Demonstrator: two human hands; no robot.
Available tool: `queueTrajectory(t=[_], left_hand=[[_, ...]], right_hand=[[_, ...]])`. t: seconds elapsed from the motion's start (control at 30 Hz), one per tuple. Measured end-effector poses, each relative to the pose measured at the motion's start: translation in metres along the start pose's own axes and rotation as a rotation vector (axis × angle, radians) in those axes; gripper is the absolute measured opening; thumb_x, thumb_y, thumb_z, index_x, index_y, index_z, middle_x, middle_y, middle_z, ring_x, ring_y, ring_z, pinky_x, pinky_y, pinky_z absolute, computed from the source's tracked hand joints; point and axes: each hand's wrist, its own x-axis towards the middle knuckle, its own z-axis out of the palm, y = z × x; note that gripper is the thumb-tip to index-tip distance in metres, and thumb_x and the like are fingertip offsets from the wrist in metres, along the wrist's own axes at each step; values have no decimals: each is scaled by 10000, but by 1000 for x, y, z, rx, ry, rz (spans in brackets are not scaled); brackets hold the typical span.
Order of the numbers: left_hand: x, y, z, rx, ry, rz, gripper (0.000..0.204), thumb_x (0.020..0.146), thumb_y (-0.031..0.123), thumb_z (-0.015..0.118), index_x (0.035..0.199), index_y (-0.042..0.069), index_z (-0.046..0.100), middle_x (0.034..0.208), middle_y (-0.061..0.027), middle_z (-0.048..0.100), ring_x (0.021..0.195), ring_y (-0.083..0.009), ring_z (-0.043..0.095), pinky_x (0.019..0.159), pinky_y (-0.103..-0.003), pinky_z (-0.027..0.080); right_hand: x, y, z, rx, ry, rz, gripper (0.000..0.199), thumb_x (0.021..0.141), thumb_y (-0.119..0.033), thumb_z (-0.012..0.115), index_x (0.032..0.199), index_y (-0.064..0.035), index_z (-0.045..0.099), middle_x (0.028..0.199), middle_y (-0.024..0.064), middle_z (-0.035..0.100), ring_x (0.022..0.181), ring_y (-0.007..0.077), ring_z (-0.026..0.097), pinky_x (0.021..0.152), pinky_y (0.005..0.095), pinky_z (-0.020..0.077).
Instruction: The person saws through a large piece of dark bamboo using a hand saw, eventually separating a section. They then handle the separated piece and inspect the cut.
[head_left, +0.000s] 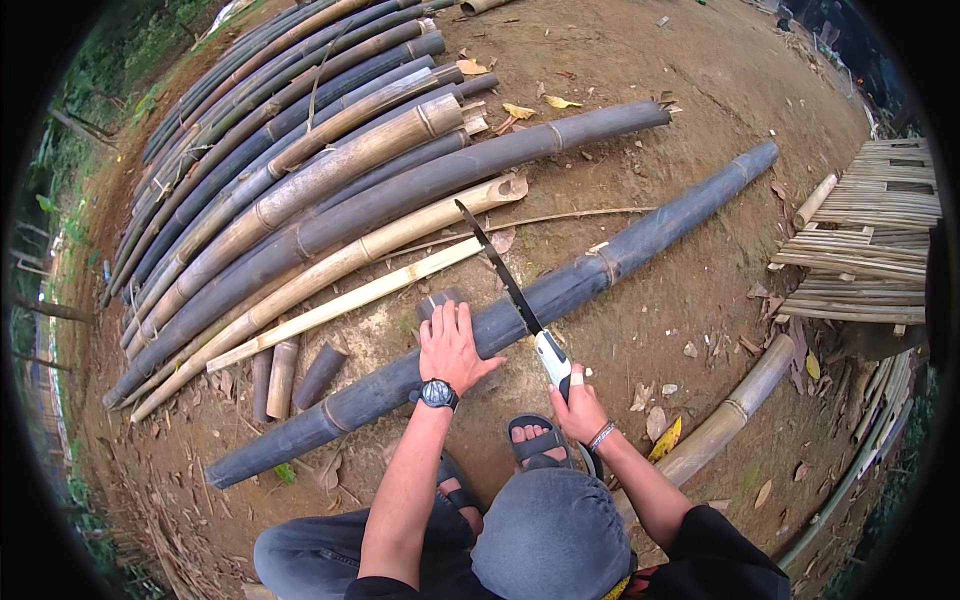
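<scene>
Dark bamboo pole: lying on the dirt ground, long axis running from near-left to far-right, crossing just ahead of the person's feet. Left hand: pressing flat on it, grip released. Right hand: clenching the handle of a hand saw, blade crossing the pole just right of the left hand

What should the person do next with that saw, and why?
Probably draw the saw back toward the body in a first stroke. Its blade already lies across the dark bamboo pole, the right hand grips the handle, and the left hand presses the pole down beside the blade, steadying it.
</scene>
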Motion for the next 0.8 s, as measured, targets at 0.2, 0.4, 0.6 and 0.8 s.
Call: queueTrajectory(t=[0.2,0.4,0.6,0.8], left_hand=[[25,-9,-6,-69,-166,-24,791,612,613,804,1088,21,584,1079,-143,534,1074,-312,515,932,-426,436],[34,-30,0,-136,-198,15,818,604,617,803,1071,-23,599,1071,-166,558,1079,-334,533,942,-424,449],[35,-26,0,-160,-185,-32,859,564,621,817,1073,-47,636,1081,-179,594,1085,-340,562,970,-416,454],[39,-37,-2,-221,-190,-34,847,542,623,819,1041,-45,670,1043,-172,612,1066,-335,579,981,-402,457]], right_hand=[[14,-12,-9,24,-34,24,448,967,-220,564,1236,29,307,816,359,616,783,560,599,672,583,463],[33,-27,-3,-48,-27,-6,424,971,-235,550,1197,36,315,724,341,610,708,550,602,614,607,455],[22,-11,-6,-36,-32,-30,432,962,-228,556,1183,52,313,691,335,603,686,537,606,607,607,466],[5,-10,-7,-52,-66,11,454,962,-205,550,1219,73,302,702,331,610,697,533,613,612,598,468]])
